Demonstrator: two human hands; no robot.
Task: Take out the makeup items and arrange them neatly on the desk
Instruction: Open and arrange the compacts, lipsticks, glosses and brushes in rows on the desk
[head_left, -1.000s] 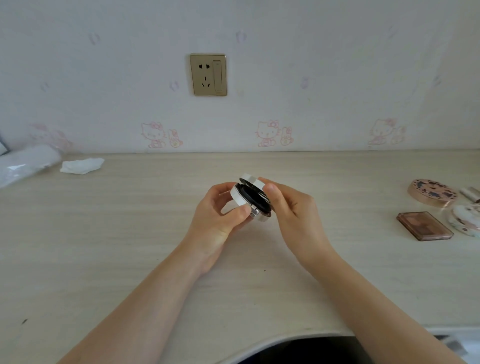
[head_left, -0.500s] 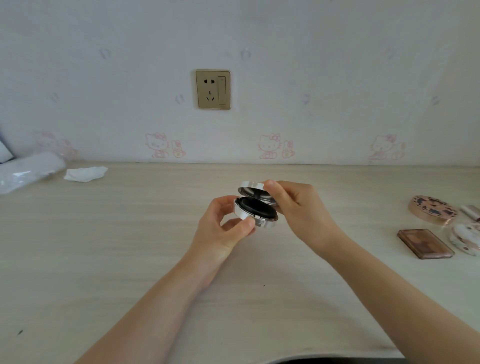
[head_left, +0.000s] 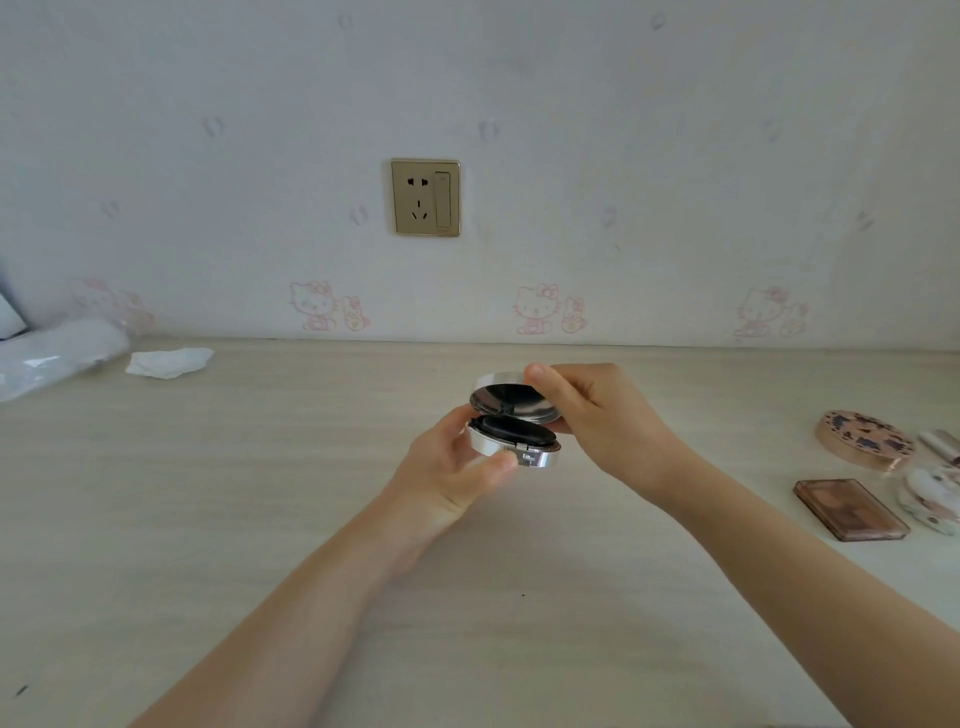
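Holding a round silver cushion compact (head_left: 511, 428) in the air above the middle of the pale wood-grain counter (head_left: 208, 519), the person works it with both hands. The left hand (head_left: 452, 467) cups the base from below and from the left, its fingers (head_left: 501, 461) pressed against the shiny front rim next to the small clasp. The right hand (head_left: 597, 415) grips the hinged lid (head_left: 504, 397) from the right, thumb on its upper edge, and the lid stands partly raised, so the compact is open. A black puff (head_left: 514, 430) lies in the base, and the inside of the lid looks dark and reflective.

Well apart from the hands, at the right edge of the counter, four more makeup items lie close together: a round pink compact with a dark floral pattern (head_left: 865, 439), a small pale tube-like item (head_left: 943, 444) just beside it and cut off by the frame, a flat rectangular brown palette (head_left: 849, 509), and a round white compact with small coloured marks (head_left: 932, 499) next to the palette.

At the far left lie a crumpled white tissue (head_left: 169, 361) and a clear plastic bag (head_left: 57, 356), near the wall. A gold wall socket (head_left: 426, 197) sits above the counter on wallpaper printed with pink cartoon cats (head_left: 537, 309).
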